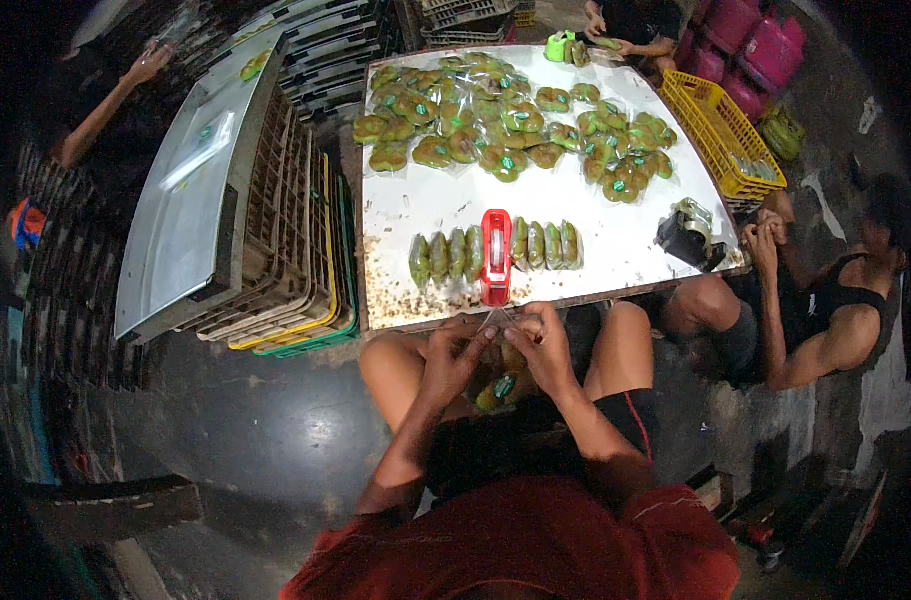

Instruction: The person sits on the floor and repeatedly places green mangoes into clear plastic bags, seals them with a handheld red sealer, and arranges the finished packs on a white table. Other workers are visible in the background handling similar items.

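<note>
My left hand (pixel 455 358) and my right hand (pixel 544 351) pinch the gathered neck of a clear plastic bag between thumbs and fingers, just off the table's near edge. Below the fingers hangs the bag of green-brown buns (pixel 493 396), over my lap and bearing a green sticker. Part of the bag is hidden by the hands. Right ahead of my fingertips stands a red tape dispenser (pixel 496 259). To its left, several wrapped buns (pixel 439 255) stand in a row, and a similar row of wrapped buns (pixel 553 244) lies to its right.
Many bagged buns (pixel 493 112) cover the far half of the white table (pixel 440 195). A black tape dispenser (pixel 692 236) sits at right. Stacked crates (pixel 298 225) carry a metal tray (pixel 185 180) at left. A yellow crate (pixel 725 135) and a seated co-worker (pixel 830 315) are at right.
</note>
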Motion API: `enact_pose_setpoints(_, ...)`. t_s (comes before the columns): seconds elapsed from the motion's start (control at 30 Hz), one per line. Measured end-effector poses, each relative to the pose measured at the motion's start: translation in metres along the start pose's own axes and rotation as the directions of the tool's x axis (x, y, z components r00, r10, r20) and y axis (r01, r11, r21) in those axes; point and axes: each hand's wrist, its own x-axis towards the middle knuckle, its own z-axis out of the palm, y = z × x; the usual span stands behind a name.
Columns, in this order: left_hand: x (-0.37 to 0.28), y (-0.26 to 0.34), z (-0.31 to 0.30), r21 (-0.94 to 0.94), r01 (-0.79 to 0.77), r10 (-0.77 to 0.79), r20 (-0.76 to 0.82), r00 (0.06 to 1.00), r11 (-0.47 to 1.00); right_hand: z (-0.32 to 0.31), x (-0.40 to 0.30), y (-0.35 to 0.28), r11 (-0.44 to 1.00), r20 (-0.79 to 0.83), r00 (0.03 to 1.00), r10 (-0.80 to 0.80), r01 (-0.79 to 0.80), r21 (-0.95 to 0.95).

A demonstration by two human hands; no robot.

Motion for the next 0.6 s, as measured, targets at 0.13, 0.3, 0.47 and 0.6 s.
enact_pose_setpoints(0.13, 0.0, 0.021, 0.004, 0.042, 0.134, -0.132, -0.04, 0.99, 0.99, -0.002, 0.002, 0.007, 1.0, 0.0, 1.0, -0.016, 0.016, -0.012)
enact_pose_setpoints(0.3, -0.001, -0.003, 0.004, -0.045, 0.069, -0.071, -0.049, 0.996, 0.997, 0.0, 0.006, 0.0, 0.964, 0.049, 0.983, -0.179, 0.185, -0.191)
enact_pose_setpoints(0.47, 0.009, -0.003, 0.008, -0.244, 0.067, -0.081, -0.048, 0.996, 0.967, -0.017, 0.014, 0.026, 0.993, 0.119, 0.991, 0.067, -0.054, -0.106)
enact_pose_setpoints(0.6, 0.012, -0.03, 0.01, -0.193, 0.007, -0.035, -0.14, 0.99, 0.981, -0.012, 0.016, 0.02, 0.982, 0.075, 0.997, 0.007, 0.007, -0.19)
